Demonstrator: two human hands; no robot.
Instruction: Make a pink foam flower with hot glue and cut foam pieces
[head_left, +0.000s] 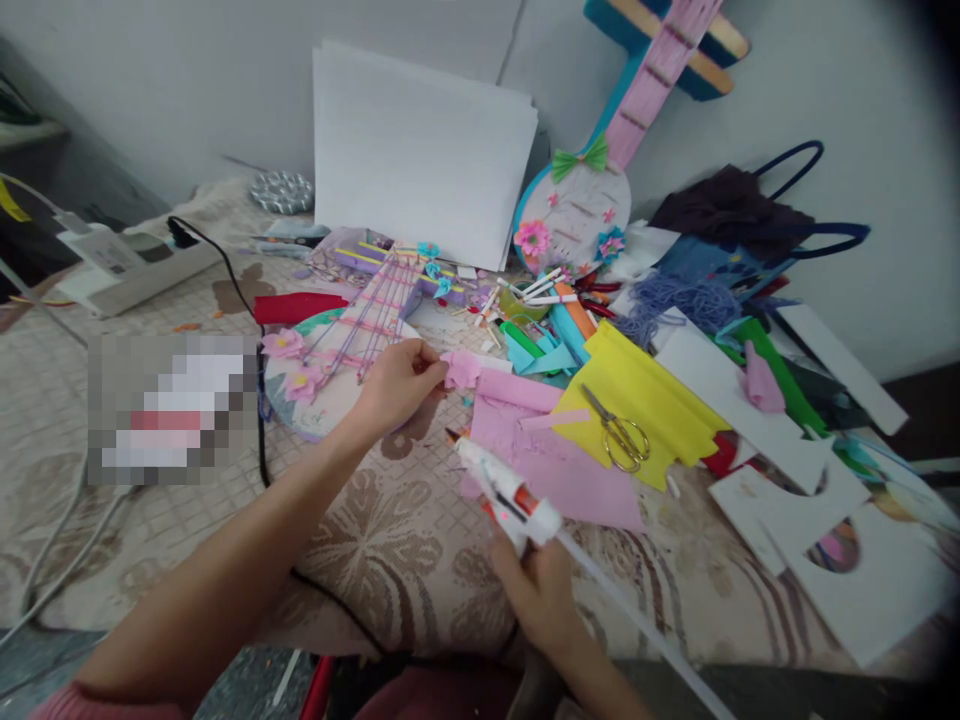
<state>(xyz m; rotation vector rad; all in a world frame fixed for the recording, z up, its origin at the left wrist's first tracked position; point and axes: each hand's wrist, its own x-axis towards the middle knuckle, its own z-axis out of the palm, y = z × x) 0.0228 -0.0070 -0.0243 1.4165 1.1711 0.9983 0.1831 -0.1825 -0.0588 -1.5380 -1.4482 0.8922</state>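
My left hand point(405, 380) is closed in a pinch on the edge of a pink paper flower point(460, 370). In my right hand point(536, 590) is a white hot glue gun point(510, 485), its nozzle angled up and left, below the flower and apart from it. A long glue stick point(645, 625) trails from its back end. Left of my left hand lies a round paper-craft instrument point(337, 370) with purple strings and two pink flowers point(300, 382). Pink crepe paper point(555, 465) spreads behind the glue gun. Gold-handled scissors point(624, 440) rest partly on yellow crepe paper point(652, 385).
A larger craft instrument point(574, 215) leans at the back beside white boards point(420, 150). Purple yarn point(682, 305) and white cut-outs point(862, 570) crowd the right. On the left are a power strip point(142, 265), a black cord point(261, 420) and a blurred-out object point(172, 410).
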